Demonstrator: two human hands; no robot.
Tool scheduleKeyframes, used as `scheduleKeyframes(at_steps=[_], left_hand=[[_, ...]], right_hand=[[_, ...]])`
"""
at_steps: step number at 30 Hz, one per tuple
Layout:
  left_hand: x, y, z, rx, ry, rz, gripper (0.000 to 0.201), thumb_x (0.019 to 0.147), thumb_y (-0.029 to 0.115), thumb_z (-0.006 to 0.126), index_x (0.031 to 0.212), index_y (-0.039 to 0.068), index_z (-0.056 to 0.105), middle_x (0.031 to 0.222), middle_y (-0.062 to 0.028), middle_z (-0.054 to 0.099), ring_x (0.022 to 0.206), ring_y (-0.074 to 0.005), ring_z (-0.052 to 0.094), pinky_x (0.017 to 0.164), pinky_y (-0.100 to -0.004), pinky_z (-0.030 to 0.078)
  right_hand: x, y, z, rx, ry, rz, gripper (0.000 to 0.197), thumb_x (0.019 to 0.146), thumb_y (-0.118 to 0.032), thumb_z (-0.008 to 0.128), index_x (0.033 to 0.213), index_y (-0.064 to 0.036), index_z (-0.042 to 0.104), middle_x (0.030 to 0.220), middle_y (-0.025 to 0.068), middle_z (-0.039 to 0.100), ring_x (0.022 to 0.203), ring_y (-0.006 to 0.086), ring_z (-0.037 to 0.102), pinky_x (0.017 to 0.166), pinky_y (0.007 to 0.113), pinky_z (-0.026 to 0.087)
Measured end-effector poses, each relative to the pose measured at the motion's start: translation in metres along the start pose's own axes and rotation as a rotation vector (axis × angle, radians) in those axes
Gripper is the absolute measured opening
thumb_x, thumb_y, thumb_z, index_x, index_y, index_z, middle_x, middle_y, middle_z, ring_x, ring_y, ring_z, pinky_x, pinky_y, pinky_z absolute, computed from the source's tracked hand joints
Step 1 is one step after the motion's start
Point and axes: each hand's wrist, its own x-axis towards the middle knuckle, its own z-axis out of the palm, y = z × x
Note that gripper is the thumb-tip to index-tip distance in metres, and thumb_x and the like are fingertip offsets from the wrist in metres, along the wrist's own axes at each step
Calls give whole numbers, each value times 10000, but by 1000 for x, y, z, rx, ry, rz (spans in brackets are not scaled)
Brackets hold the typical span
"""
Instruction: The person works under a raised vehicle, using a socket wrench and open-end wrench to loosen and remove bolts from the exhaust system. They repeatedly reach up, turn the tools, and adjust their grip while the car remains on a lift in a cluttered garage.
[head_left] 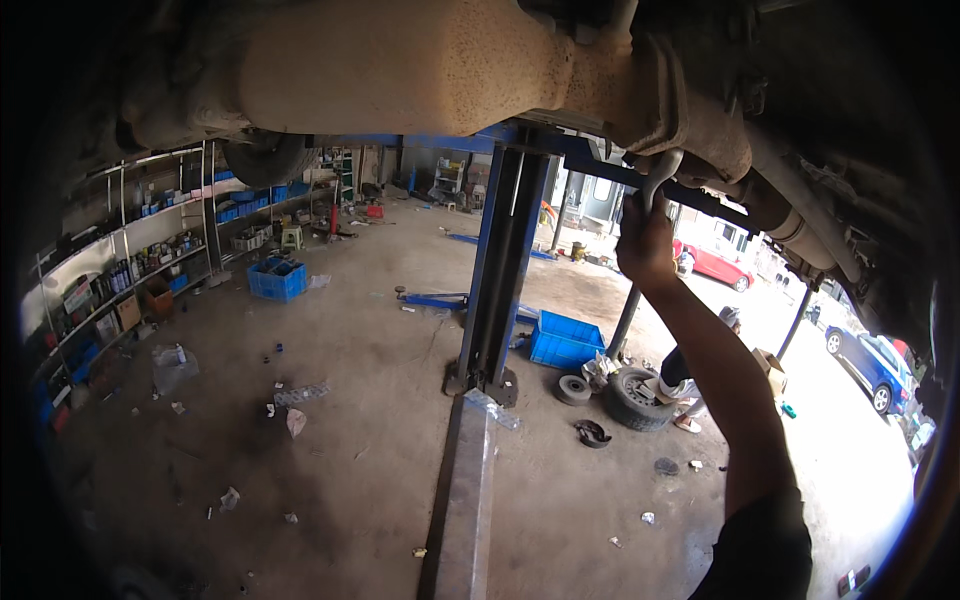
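Note:
Overhead runs the rusty brown underside (pixel 400 65) of a raised vehicle, with a bolted flange (pixel 672 95) at the right end of its large rounded casing. My right hand (pixel 645 240) is raised with the fingers closed round a bent metal wrench (pixel 660 172). The wrench's upper end reaches the lower side of the flange area; I cannot make out which bolt it sits on. A grey pipe (pixel 800 215) slopes down to the right beside it. My left hand is out of the picture.
A dark blue lift post (pixel 505 270) stands ahead, with a metal floor channel (pixel 465 500) running toward me. Right of it are a blue crate (pixel 567 340), a wheel (pixel 632 402) and a seated person (pixel 680 370). Stocked shelves (pixel 120 290) line the left; litter dots the floor.

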Motion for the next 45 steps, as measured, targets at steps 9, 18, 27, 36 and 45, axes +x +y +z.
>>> scheduleKeyframes(at_steps=[9,18,27,36,45], left_hand=[[-11,-16,38,-45,-31,-100,448,861,391,450,871,-14,641,816,-239,634,794,-381,619,650,-463,471],[62,340,-33,-902,-314,169,338,910,365,473,1006,63,591,552,-4,434,435,-111,432,412,-276,343],[-81,737,-312,-839,227,1508,373,971,205,377,1324,86,354,805,-26,477,665,-99,440,580,-233,373],[-122,806,-347,-906,222,1712,414,963,214,373,1347,72,311,1281,-199,449,1168,-343,465,946,-382,385],[-127,819,-342,-963,336,1786,396,908,82,421,1303,72,398,950,-233,546,852,-359,564,730,-441,471]], right_hand=[[0,-81,-56,780,-518,552,204,948,-262,438,964,-59,434,482,31,416,383,134,446,359,274,358],[21,-12,9,50,-230,163,238,892,-87,448,1095,11,370,714,224,559,706,406,600,581,451,479],[4,-81,-70,833,-735,405,117,917,-90,462,1004,-58,390,516,1,440,398,87,429,379,222,324],[37,23,21,-25,-100,-472,145,775,23,458,904,7,393,676,137,451,560,319,467,511,374,390],[3,-104,-92,641,-688,496,166,848,9,407,1009,25,374,580,57,432,447,131,442,383,234,342]])
